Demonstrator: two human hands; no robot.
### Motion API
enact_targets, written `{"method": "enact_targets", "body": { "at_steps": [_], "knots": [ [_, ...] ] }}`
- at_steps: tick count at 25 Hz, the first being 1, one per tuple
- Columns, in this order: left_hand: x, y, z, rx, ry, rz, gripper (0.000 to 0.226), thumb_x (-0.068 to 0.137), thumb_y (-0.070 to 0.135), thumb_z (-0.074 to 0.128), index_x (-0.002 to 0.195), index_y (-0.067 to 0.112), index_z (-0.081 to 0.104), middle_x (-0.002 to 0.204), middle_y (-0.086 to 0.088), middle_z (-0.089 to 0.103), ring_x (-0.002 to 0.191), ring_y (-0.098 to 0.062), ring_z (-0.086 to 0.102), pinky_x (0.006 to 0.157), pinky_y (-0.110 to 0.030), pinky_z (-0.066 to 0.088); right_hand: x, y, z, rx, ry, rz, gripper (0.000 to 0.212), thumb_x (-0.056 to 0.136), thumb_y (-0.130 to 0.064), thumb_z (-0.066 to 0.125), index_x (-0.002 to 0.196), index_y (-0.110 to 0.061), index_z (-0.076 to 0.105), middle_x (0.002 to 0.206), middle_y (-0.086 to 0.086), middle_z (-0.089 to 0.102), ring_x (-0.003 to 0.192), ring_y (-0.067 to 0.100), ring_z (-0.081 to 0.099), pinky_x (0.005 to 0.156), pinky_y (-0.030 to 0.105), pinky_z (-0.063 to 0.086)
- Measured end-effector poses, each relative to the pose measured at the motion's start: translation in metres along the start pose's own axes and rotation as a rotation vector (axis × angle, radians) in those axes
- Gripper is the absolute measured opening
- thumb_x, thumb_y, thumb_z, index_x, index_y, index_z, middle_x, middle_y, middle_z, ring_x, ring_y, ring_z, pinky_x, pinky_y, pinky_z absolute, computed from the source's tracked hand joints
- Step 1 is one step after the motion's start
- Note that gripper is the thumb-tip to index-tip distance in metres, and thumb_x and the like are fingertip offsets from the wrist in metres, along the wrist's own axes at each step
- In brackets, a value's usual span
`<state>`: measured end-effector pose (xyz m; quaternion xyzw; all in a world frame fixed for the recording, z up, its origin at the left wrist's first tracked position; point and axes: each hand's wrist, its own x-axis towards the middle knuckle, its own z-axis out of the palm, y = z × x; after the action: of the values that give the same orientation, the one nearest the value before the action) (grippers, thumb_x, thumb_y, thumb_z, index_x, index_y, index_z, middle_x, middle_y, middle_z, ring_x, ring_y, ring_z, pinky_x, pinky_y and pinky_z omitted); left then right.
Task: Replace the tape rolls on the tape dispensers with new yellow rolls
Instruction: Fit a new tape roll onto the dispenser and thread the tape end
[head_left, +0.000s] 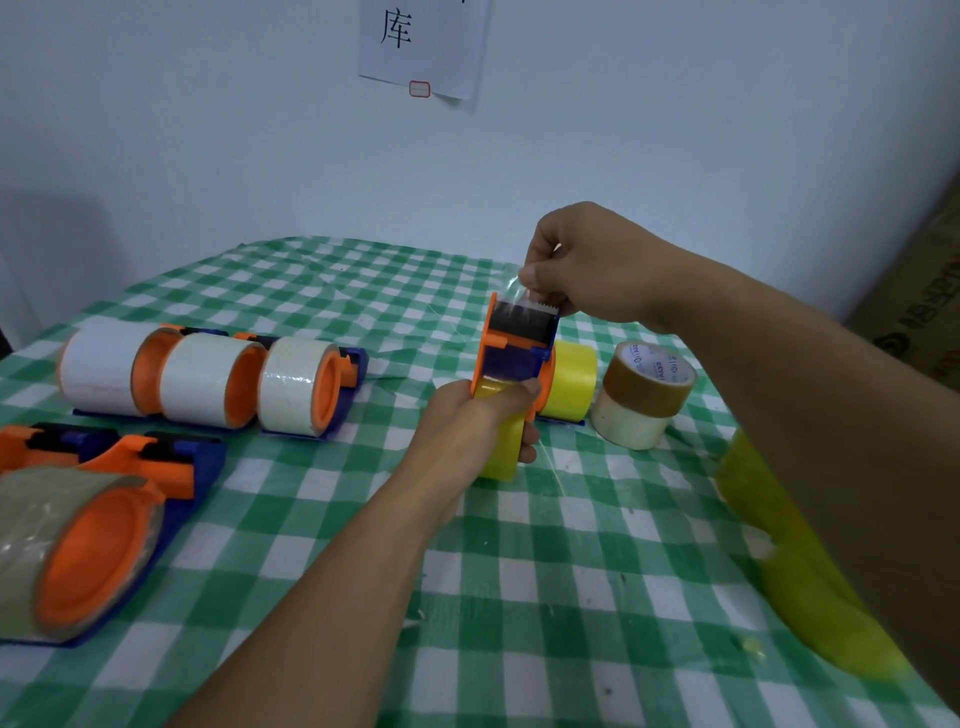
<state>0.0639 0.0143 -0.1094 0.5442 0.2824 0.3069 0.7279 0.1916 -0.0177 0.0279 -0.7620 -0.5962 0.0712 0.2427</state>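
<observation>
Head view: over the table (519, 571), my left hand (467, 431) grips the seemingly light, stiff dispenser (519, 338) around its yellow roll (501, 457); at its 12 o'clock my right hand (582, 265) pinches the flimsy, likely sticky tape end (519, 292).

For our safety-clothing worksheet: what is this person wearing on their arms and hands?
Nothing shows. The left grip and right grip are bare hands with no gloves, rings, watch or wristband. The left forearm and right forearm are uncovered, and no sleeve reaches into view.
</observation>
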Motion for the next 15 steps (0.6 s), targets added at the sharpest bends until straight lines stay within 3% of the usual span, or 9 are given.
{"method": "enact_targets", "body": {
  "at_steps": [3, 8, 12, 15],
  "knots": [
    [0.0, -0.001, 0.0, 0.007, -0.025, 0.014, 0.017, 0.094, 0.024, 0.068, 0.093, 0.007, 0.069, 0.074, -0.014, 0.07, 0.063, -0.024, 0.065, 0.056, -0.028, 0.056, 0.001, 0.005, -0.007, 0.066, -0.051, 0.073, 0.023, 0.102, -0.014, 0.058, 0.099, 0.007, 0.065, 0.093, 0.021, 0.072, 0.091, 0.035, 0.071, 0.088, 0.047, 0.06],
    [0.001, -0.002, 0.0, 0.0, -0.045, 0.004, 0.017, 0.095, 0.021, 0.065, 0.096, 0.004, 0.069, 0.074, -0.015, 0.069, 0.062, -0.026, 0.064, 0.058, -0.032, 0.055, 0.005, 0.007, -0.015, 0.142, -0.107, 0.148, 0.016, 0.101, -0.013, 0.06, 0.088, -0.004, 0.062, 0.103, 0.032, 0.07, 0.089, 0.038, 0.071, 0.082, 0.046, 0.063],
    [0.004, -0.005, -0.002, 0.016, -0.035, 0.006, 0.015, 0.094, 0.018, 0.066, 0.099, 0.003, 0.068, 0.074, -0.015, 0.07, 0.063, -0.026, 0.065, 0.061, -0.034, 0.055, 0.003, 0.01, -0.023, 0.3, -0.144, 0.173, 0.015, 0.101, -0.006, 0.054, 0.087, -0.005, 0.059, 0.087, 0.024, 0.073, 0.086, 0.039, 0.073, 0.081, 0.048, 0.063],
    [0.005, -0.006, -0.001, 0.025, -0.038, 0.001, 0.012, 0.094, 0.015, 0.066, 0.099, 0.004, 0.068, 0.075, -0.014, 0.071, 0.065, -0.026, 0.067, 0.061, -0.033, 0.055, 0.002, 0.009, -0.024, 0.33, -0.149, 0.167, 0.013, 0.1, -0.003, 0.053, 0.089, -0.004, 0.059, 0.09, 0.022, 0.076, 0.086, 0.034, 0.076, 0.081, 0.047, 0.063]
  ]
}}
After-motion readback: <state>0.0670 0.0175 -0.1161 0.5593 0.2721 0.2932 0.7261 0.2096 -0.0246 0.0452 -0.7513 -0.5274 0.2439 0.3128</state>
